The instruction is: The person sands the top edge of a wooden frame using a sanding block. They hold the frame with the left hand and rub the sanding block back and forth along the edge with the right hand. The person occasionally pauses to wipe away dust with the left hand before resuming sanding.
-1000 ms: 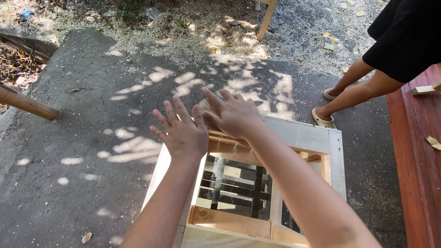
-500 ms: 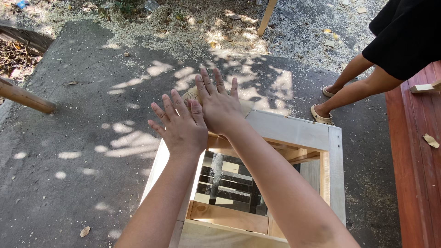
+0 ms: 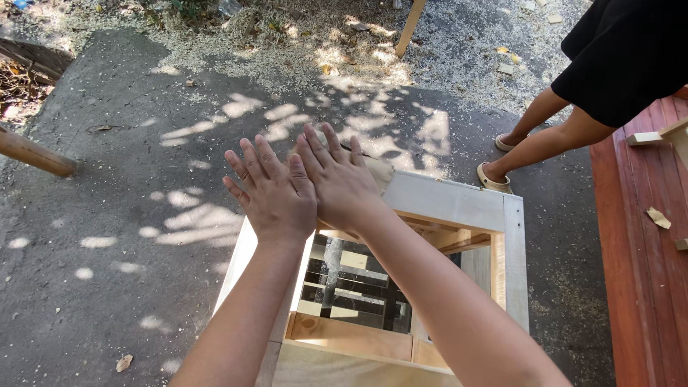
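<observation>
Sandpaper, a tan sheet, lies on the far left corner of the pale wooden frame, mostly covered by the right hand, with only its far edge showing past the fingers. In the single head view, the frame stands on the dark pavement, already assembled, with rails joined at the corners and cross pieces visible through its open middle; its top rails look smooth and light, though how much of the surface is sanded cannot be told from here, and the work appears to be mid-way on that corner. The right hand's fingers are stretched flat and slightly spread, pressing down on the sheet rather than gripping it. The left hand lies just beside it, touching, fingers likewise straight and fanned, palm down at the frame's corner, holding nothing. Sawdust covers the ground beyond, and another person's legs stand by a red bench on the right.
</observation>
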